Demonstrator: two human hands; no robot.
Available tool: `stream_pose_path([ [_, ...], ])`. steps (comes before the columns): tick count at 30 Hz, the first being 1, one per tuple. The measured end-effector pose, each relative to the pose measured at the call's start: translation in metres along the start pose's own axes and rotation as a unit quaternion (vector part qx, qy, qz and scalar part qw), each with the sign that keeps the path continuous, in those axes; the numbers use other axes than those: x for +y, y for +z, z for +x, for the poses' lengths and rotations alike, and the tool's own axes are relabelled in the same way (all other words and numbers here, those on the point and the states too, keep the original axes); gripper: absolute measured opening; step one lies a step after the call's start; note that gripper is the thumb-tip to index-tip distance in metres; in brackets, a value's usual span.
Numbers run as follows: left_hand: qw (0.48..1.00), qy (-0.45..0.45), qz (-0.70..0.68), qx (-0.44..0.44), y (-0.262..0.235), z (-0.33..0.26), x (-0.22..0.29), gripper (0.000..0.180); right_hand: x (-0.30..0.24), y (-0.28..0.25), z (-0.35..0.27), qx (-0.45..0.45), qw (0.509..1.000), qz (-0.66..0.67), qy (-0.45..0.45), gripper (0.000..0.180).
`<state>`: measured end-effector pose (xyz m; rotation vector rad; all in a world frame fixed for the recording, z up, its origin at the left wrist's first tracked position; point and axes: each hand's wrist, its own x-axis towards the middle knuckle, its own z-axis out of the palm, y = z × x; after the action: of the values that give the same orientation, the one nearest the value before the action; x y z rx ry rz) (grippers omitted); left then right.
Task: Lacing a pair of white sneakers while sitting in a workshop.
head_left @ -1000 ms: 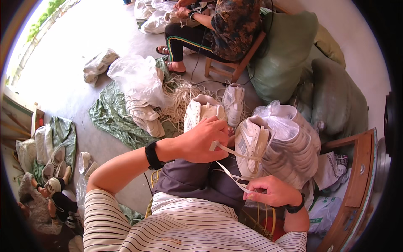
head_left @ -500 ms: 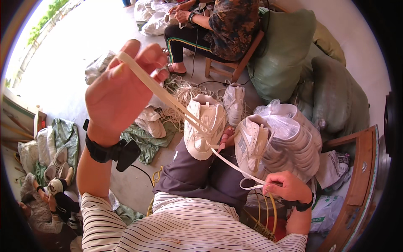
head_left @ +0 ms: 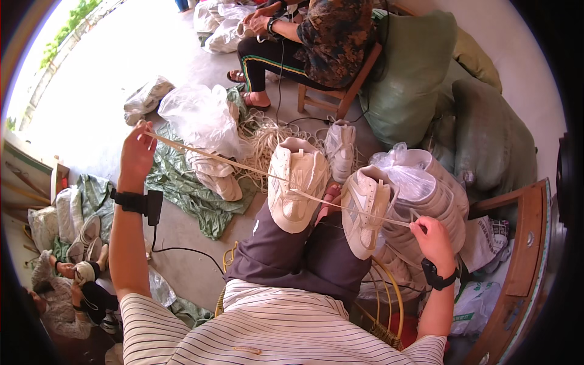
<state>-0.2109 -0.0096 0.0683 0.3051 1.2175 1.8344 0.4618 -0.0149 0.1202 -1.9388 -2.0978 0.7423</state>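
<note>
A cream shoelace [head_left: 222,159] runs taut out to both sides from a white sneaker [head_left: 289,208]. That sneaker rests on my left knee, toe toward me. Off to the far left my left hand [head_left: 138,151] is closed, pinching one end of the lace. The other end is pinched in my right hand [head_left: 434,243], low at the right. A second white sneaker [head_left: 359,228], partly laced, sits on my right knee, behind the stretched lace.
A pile of loose laces [head_left: 267,143] and another sneaker [head_left: 340,149] lie ahead on the floor. Stacked shoes [head_left: 435,201] stand at my right, near a wooden drawer [head_left: 526,255]. Large green sacks [head_left: 407,79] stand beyond. Co-workers sit ahead [head_left: 334,48] and at left [head_left: 61,298].
My left hand has swung outward, left and down, pulling the lace long. My right hand has moved right and forward, and the loop near it has drawn out.
</note>
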Motion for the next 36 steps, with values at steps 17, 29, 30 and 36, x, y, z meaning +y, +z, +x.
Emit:
stream_pose_path([
  [17,0.702,0.258,0.532,-0.398,0.142,-0.114,-0.14,0.026,-0.143,0.114,0.066,0.056,0.976,0.009,-0.211,0.068],
  [29,0.671,0.31,0.507,-0.444,0.14,-0.117,-0.134,0.011,-0.174,0.143,0.075,0.043,0.962,0.106,-0.246,0.08],
  [30,0.669,0.314,0.507,-0.444,0.142,-0.117,-0.132,0.011,-0.175,0.149,0.079,0.043,0.96,0.149,-0.234,0.082],
  [36,0.633,0.282,0.547,-0.47,0.152,-0.114,-0.129,0.013,-0.161,0.183,0.091,0.0,0.962,0.194,-0.19,0.088],
])
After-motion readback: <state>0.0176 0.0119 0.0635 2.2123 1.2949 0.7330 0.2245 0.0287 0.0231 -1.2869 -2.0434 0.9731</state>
